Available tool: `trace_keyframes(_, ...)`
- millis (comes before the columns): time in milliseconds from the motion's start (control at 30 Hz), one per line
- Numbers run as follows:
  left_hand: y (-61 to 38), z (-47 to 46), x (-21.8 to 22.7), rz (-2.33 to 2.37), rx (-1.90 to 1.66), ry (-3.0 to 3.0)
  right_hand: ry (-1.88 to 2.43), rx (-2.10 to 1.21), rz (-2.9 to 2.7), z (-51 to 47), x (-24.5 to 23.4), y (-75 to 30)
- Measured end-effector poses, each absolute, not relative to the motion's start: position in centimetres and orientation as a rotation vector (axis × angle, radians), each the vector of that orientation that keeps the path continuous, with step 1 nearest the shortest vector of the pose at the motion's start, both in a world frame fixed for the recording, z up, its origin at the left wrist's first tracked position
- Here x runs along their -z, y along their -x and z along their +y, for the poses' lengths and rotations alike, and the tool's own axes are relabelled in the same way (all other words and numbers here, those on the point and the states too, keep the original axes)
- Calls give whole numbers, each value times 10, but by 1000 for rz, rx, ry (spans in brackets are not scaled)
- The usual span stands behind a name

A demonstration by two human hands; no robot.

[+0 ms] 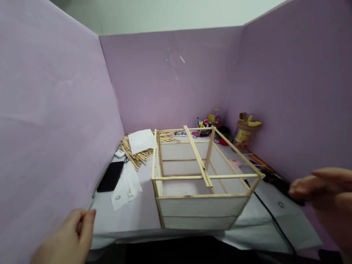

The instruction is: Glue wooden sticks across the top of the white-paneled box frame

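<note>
A box-shaped frame of thin wooden sticks point(194, 156) stands on the table, with white panels on its sides and an open top crossed by sticks. My left hand point(62, 250) is held up at the lower left, apart from the frame. Its fingers are curled in against the thumb, with nothing visible in them, and it is slightly blurred. At the lower right, my right hand point(349, 197) is raised beside the table edge, also away from the frame. Its fingers are loosely bent and parted from the thumb, and I see nothing in it.
Behind the frame at left lies a pile of wooden sticks point(138, 160) under a white sheet point(142, 141). A black phone point(110, 176) and paper pieces point(125, 190) lie nearer. A container point(245, 131) stands back right. Purple partitions point(174, 78) enclose the table point(123, 222).
</note>
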State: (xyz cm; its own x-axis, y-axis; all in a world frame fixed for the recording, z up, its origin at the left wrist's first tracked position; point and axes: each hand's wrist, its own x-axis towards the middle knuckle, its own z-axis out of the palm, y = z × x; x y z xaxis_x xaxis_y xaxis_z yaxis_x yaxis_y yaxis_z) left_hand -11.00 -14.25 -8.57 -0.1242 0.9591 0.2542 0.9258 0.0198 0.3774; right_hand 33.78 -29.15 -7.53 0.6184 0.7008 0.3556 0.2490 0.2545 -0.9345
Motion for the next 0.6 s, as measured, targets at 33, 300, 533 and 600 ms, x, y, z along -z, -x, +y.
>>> trace_keyframes(33, 98, -143, 80, 2164, -787, -2048, 1307, -386, -860, -287, 75, -338)
trace_keyframes(300, 5, -114, 45, 1338, -1314, -1648, 1184, -766, -881, -196, 57, -358)
trace_keyframes(533, -37, -53, 26, 972, -1016, -1439, 1171, -1035, -889, -143, 38, -351)
trace_keyframes(600, -41, -43, 23, 899, -987, -1377, 1178, -1046, -889, -139, 31, -348)
